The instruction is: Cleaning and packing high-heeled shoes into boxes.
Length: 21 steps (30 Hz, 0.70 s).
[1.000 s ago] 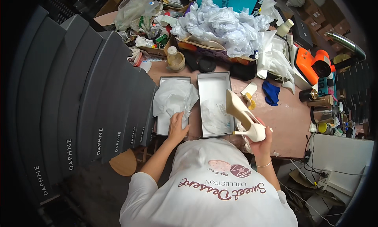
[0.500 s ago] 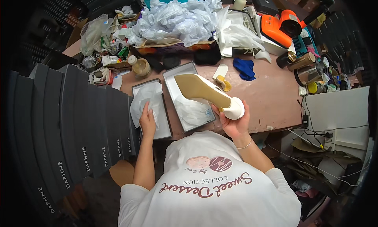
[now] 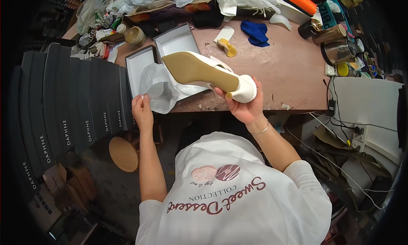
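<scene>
My right hand (image 3: 247,109) grips a white heeled shoe (image 3: 199,72) around its heel end. The tan sole faces up and the pointed toe is directed to the far left. At the table's front edge, my left hand (image 3: 143,114) pinches the edge of a sheet of white tissue paper (image 3: 163,92). This sheet hangs over part of a shallow grey box half (image 3: 133,77) with a white inside. A second grey box half (image 3: 196,40) lies beside it, partly covered by the shoe and paper.
Tall stacked dark grey shoeboxes (image 3: 78,96) stand at the left. On the table are a blue cloth (image 3: 255,32), a yellow-stained sponge (image 3: 228,47) and a jar of yellowish liquid (image 3: 134,35). Cables (image 3: 333,104) hang at the right, and a round stool (image 3: 123,154) stands below.
My left hand has closed on the tissue paper and drawn it out toward me and over the table edge. The shoe, still in my right hand, has shifted left in view. The view has tilted downward.
</scene>
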### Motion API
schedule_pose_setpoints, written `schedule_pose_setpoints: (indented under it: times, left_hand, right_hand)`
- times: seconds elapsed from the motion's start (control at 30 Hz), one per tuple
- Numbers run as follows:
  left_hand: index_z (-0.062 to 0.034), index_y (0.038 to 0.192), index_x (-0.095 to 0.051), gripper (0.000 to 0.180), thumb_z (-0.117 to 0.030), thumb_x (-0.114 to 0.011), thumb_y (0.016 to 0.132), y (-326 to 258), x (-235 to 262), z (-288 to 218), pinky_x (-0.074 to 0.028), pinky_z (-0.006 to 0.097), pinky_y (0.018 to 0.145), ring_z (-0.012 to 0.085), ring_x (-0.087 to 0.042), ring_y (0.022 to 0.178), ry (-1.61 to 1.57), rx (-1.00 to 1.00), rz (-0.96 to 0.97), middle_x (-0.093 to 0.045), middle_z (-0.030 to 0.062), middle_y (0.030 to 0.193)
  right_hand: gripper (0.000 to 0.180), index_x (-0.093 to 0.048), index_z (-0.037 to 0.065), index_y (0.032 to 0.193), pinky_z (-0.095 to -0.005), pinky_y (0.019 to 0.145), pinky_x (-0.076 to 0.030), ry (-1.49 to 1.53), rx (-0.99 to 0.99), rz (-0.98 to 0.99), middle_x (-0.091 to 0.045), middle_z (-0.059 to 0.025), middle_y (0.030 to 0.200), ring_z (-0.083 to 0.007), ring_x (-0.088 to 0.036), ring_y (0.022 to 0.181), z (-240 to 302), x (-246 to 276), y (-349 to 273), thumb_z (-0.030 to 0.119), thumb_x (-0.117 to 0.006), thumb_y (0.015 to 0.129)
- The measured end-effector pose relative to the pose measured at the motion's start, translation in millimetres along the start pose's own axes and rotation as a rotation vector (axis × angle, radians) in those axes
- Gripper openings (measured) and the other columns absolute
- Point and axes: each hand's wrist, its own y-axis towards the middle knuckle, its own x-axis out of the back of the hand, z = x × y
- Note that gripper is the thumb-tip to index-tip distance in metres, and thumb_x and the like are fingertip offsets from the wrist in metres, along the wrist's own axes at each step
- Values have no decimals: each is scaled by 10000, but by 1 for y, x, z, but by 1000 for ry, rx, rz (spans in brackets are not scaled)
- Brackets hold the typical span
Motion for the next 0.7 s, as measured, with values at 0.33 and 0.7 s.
schedule_pose_setpoints:
  times: [0.33,0.7]
  left_hand:
    - [24,1033,-634,184,-79,-609,883,-56,64,-42,-456,265,663,157,-572,724,-518,-241,45,-616,85,816]
    - [-27,989,-663,223,-21,-651,766,-132,142,-107,-478,321,532,250,-590,606,-476,-947,206,-586,61,725]
  right_hand:
    - [564,-473,-30,1283,-520,955,-468,-610,56,23,-497,-220,1294,-369,-510,1183,-135,14,-61,398,-464,916]
    - [524,-438,24,1311,-370,972,-463,-619,405,-9,-521,-106,1276,-223,-526,1170,-241,-1,-78,339,-563,912]
